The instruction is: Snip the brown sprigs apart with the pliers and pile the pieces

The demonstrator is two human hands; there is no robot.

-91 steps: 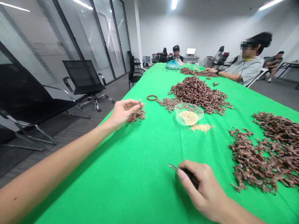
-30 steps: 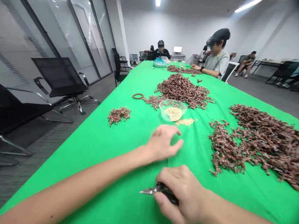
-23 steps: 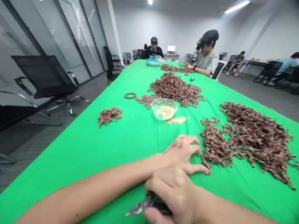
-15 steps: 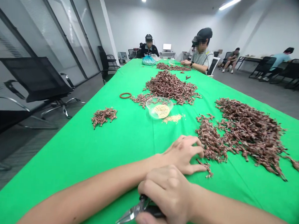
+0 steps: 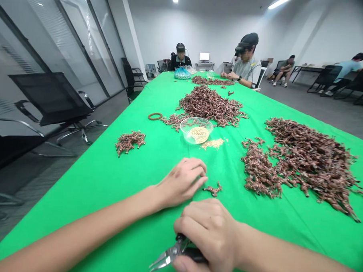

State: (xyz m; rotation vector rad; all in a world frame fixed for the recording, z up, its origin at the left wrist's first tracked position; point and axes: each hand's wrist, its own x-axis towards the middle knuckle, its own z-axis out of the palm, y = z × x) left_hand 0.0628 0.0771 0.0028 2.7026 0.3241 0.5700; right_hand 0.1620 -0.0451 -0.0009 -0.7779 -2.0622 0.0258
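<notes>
My right hand is closed around a pair of pliers with black handles; the short metal jaws point to the lower left, slightly apart. My left hand rests on the green cloth, fingers loosely bent, with nothing visible in them. Just right of its fingertips, apart from them, lies a single small brown piece with thin leg-like ends, perhaps an animal figure. To the right spreads a small heap of similar pieces, joining a larger heap.
Beyond my hands stands a clear bowl of pale grains, with spilled grains beside it. Around it are a big brown pile, a brown ring and a small pile. Two people sit farther along the table, near a blue bag.
My left hand has moved left, away from the heap. One brown piece now lies by itself on the cloth near its fingertips. The right hand still holds the pliers.
</notes>
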